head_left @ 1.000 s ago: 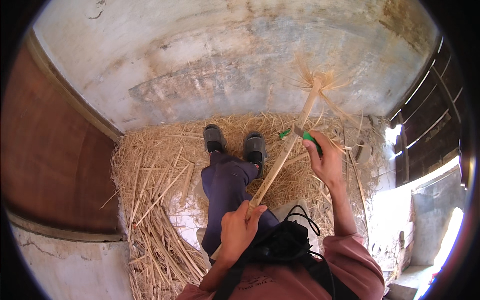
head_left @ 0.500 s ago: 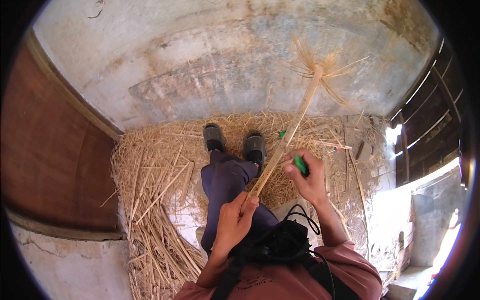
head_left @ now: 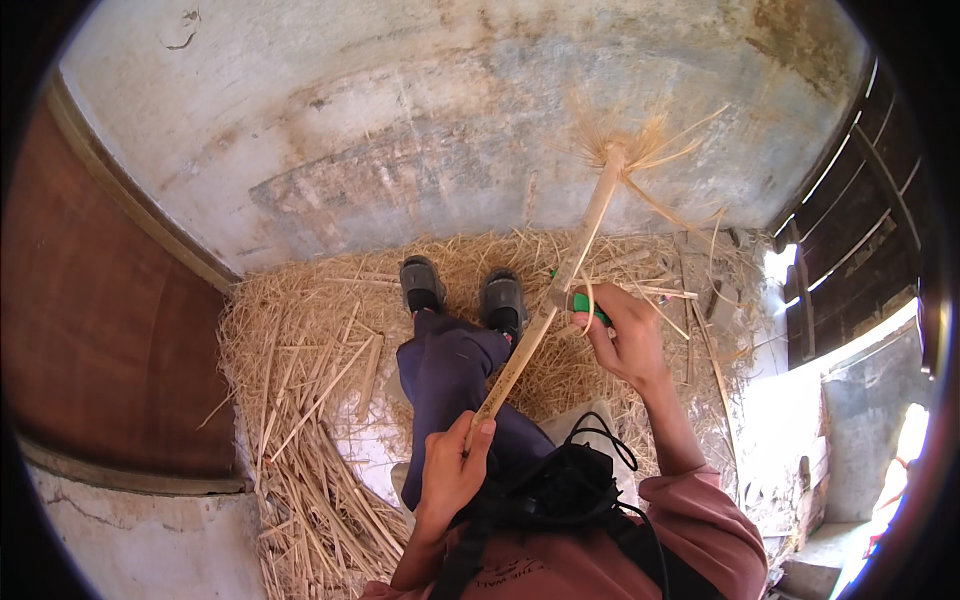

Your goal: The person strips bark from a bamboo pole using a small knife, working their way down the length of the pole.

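A long pale bamboo strip (head_left: 522, 368) slants up and away from me, its far end bearing a tuft of thin curled shavings (head_left: 618, 142). My left hand (head_left: 452, 478) is closed round its near end, the thumb lying along it. In my right hand (head_left: 632, 336) is a green-handled knife (head_left: 592, 309). The blade lies against the strip at about its middle, mostly hidden by the strip and my fingers. A thin sliver curls up from the strip beside my right fingers.
Straw and shavings (head_left: 560, 380) cover the floor between my sandalled feet (head_left: 502, 302) and the wall (head_left: 400, 160). Split strips (head_left: 320, 490) lie in a heap at left, near a brown door panel (head_left: 120, 320). Dark wooden boards (head_left: 860, 220) stand at right.
My right hand has brought the knife up against the strip, and a thin sliver now curls beside it. The strip and my left hand have shifted slightly left, the tufted end also lower.
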A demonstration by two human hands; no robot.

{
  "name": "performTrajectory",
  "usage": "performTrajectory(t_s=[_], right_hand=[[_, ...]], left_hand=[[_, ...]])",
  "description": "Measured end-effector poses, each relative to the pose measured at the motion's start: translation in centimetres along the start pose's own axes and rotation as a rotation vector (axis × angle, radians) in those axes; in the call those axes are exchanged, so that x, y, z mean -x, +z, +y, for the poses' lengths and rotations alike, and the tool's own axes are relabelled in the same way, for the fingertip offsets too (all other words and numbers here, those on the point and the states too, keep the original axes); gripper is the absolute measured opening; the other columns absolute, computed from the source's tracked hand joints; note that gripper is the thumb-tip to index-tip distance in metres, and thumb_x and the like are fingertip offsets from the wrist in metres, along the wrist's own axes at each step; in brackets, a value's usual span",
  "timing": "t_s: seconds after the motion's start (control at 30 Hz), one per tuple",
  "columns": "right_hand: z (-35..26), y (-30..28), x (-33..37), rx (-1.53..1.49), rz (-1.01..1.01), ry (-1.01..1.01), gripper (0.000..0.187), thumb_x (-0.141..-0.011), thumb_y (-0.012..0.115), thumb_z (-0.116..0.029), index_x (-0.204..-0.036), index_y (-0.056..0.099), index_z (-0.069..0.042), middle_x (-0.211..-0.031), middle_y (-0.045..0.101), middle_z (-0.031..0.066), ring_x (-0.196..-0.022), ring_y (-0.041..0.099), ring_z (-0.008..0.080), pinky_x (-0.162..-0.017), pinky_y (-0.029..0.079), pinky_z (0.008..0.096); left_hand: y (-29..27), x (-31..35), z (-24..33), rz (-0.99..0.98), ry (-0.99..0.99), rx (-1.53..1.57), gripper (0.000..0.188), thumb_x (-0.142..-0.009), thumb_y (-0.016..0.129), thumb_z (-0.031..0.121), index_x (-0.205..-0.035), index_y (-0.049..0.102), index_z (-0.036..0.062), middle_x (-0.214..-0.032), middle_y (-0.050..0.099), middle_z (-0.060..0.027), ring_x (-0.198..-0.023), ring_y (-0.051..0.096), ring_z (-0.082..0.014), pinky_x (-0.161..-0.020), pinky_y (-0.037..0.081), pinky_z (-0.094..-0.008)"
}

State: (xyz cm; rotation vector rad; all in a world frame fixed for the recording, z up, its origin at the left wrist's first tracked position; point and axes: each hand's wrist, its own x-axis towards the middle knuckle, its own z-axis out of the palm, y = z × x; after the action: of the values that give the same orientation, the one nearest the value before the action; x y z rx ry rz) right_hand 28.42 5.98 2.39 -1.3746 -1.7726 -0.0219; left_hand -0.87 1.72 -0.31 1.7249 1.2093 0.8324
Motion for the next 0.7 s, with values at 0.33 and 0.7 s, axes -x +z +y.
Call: performTrajectory(t_s=[0.33,0.7], right_hand=[[1.2,-1.1,-1.5,0.038,0.053,0.001,0.023,-0.098,0.079,-0.024,-0.111,0.077,-0.005,-0.095,0.078,0.0135,-0.073,0.076,0.0319,-0.065,0.058,0.039],[5.8,-2.0,-3.3,0.109,0.169,0.074,0.036,-0.109,0.065,-0.038,-0.114,0.078,-0.005,-0.078,0.068,0.0145,-0.06,0.06,0.0303,-0.059,0.048,0.0401]], left_hand=[[-0.2,1.5,0.2,-0.006,-0.031,-0.031,0.035,-0.112,0.062,0.025,-0.089,0.062,-0.001,-0.057,0.047,-0.0142,-0.045,0.045,-0.0211,-0.049,0.038,-0.0389],[0.5,3.1,-1.8,-0.073,-0.093,0.023,0.035,-0.113,0.062,0.026,-0.09,0.063,-0.001,-0.055,0.044,-0.0118,-0.046,0.042,-0.014,-0.047,0.036,-0.0377]])
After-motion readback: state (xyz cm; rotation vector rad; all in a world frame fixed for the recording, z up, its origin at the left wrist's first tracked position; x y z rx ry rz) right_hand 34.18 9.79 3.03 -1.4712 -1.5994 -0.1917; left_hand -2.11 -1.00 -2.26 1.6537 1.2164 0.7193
